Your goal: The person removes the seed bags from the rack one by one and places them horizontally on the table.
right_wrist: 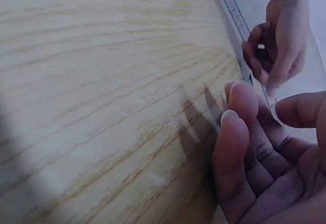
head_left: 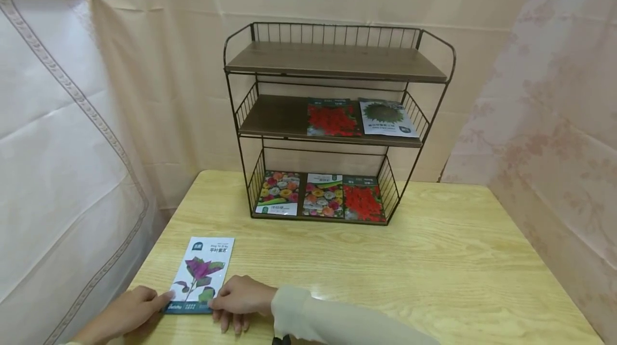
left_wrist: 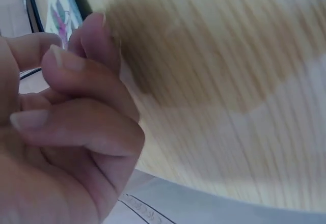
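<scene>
A white seed packet (head_left: 201, 272) with a purple-leaved plant and a dark teal band lies at the table's near left, its banded end toward me. My left hand (head_left: 127, 310) pinches its near left corner, thumb on top. At the near right corner my right hand (head_left: 246, 297) pinches it too, other fingers curled beneath. In the left wrist view, the left hand (left_wrist: 76, 117) has its fingers curled, with part of the packet (left_wrist: 62, 18) beyond them. The right wrist view has the right hand (right_wrist: 270, 168) close up, its fingers bent, and the packet mostly hidden.
Behind on the wooden table (head_left: 443, 259) stands a three-tier rack (head_left: 337, 61). Its middle shelf holds a red-flower packet (head_left: 333, 119) and a sunflower packet (head_left: 387, 118). Several flower packets, including a multicoloured one (head_left: 279, 192), lie on the bottom shelf. Curtains (head_left: 62, 120) hang around.
</scene>
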